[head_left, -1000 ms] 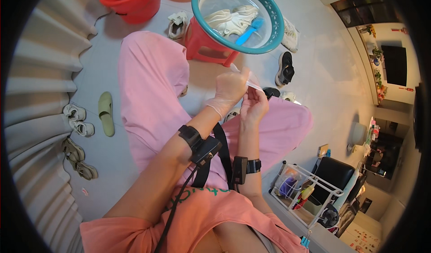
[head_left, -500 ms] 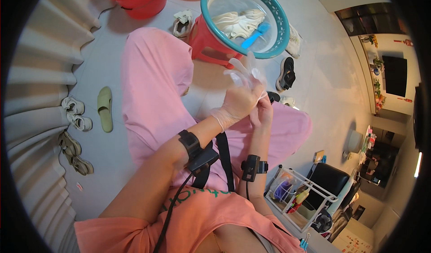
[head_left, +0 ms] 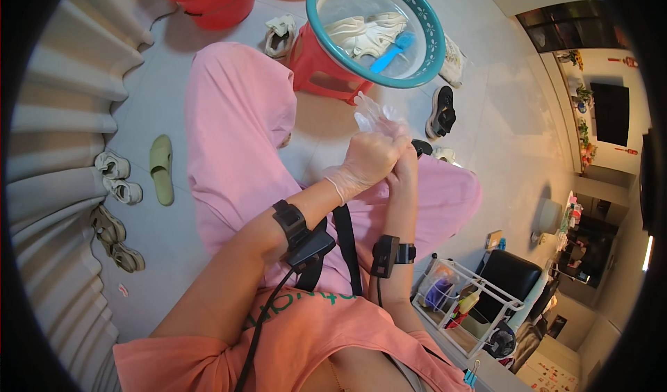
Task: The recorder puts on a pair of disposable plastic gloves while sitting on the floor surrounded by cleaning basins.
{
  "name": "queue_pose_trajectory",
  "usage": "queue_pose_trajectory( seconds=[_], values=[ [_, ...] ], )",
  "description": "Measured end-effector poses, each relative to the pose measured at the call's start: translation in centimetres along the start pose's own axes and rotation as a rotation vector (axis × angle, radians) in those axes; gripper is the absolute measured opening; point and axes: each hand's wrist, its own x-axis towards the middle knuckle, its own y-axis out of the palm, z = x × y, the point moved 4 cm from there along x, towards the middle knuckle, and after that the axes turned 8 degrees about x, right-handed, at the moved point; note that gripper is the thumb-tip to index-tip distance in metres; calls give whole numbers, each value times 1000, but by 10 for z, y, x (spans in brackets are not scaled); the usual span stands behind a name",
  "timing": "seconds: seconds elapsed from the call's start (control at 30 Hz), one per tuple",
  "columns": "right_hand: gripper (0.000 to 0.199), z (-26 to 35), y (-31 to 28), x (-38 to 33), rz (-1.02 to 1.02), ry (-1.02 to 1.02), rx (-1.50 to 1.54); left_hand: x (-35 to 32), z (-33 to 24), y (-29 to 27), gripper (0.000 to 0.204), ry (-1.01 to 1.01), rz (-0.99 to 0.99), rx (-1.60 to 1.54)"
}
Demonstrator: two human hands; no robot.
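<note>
My left hand [head_left: 369,157], in a clear thin glove, is closed on a second clear disposable glove [head_left: 376,117], whose loose fingers stick out beyond the fist. My right hand [head_left: 404,164] has bare skin at the wrist and is pressed against the left, pinching the same glove; its fingertips are partly hidden. Just beyond both hands a teal-rimmed basin [head_left: 432,64] stands on a red stool [head_left: 316,79]. In the basin lie white shoes [head_left: 361,36] in water, with a blue brush [head_left: 392,53] beside them.
A red bucket [head_left: 221,6] stands far left, with a white-and-beige shoe [head_left: 280,36] near the stool. A black shoe [head_left: 441,112] lies right of the basin. At left are a green slipper [head_left: 161,169] and pale shoes [head_left: 118,176] by the curtain. A white wire rack [head_left: 465,308] stands at right.
The loose glove's fingers, spread upward before, are now bunched lower and closer to my hands. My right hand has moved slightly up against the left. The basin and shoes look unmoved.
</note>
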Motion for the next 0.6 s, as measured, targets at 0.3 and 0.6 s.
queue_pose_trajectory(
  seconds=[0.3,0.6],
  values=[
    [24,-7,-28,10,148,180,212,-7,8,1,22,-71,5,-54],
    [48,-10,-9,-2,305,342,226,-5,7,-3,13,-7,3,-70]
  ],
)
